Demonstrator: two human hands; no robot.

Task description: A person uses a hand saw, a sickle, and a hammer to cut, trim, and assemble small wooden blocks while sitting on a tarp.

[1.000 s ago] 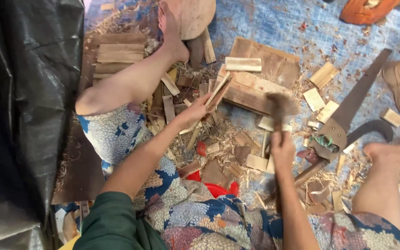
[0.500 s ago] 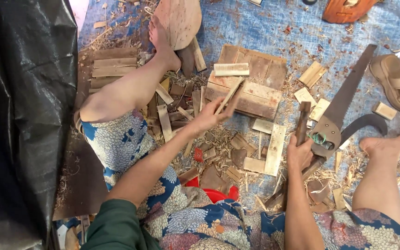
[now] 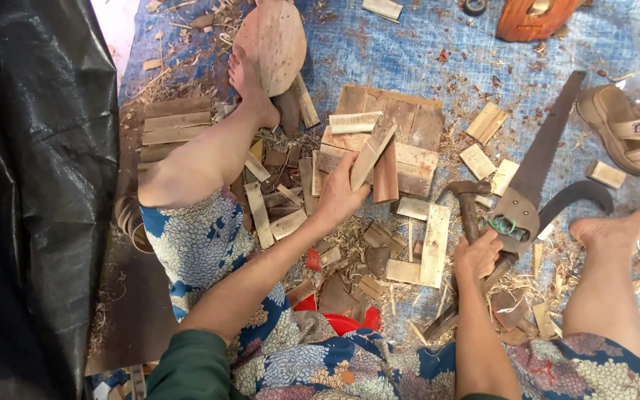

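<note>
wood strip (image 3: 370, 154) sits tilted on the plank board (image 3: 409, 141), pinched at its lower end by the left hand (image 3: 338, 198), fingers curled round it. at abt 4 o'clock from it, right hand (image 3: 477, 255) is fisted on a hammer (image 3: 467, 204) handle, head up. handsaw (image 3: 538, 174) lies just beside, at 3 o'clock of the hammer, w/ offcuts scattered around.

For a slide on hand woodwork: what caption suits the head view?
Seated on a blue mat, left hand holds a wood strip on a block; right hand grips a hammer.
</note>
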